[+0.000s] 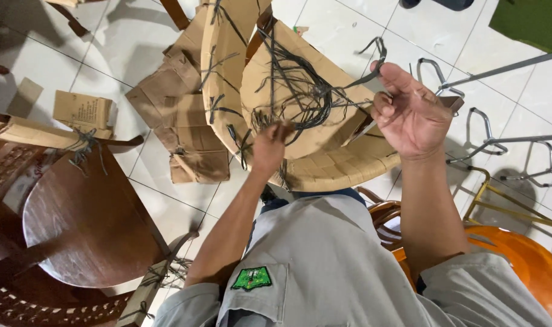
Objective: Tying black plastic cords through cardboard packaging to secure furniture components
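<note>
A chair wrapped in brown cardboard [324, 163] stands on the tiled floor in front of me, with a tangle of black plastic straps [303, 91] lying over the cardboard. My left hand [270, 145] grips the lower end of that strap bundle against the cardboard. My right hand [409, 112] is raised to the right and pinches a black strap [373, 63] between thumb and fingers, pulling it taut away from the bundle.
Loose cardboard pieces [185, 121] lie on the floor behind. A dark wooden chair seat [82, 218] with cane weave sits at left. An orange wooden chair [524, 260] and metal frames [500, 145] stand at right.
</note>
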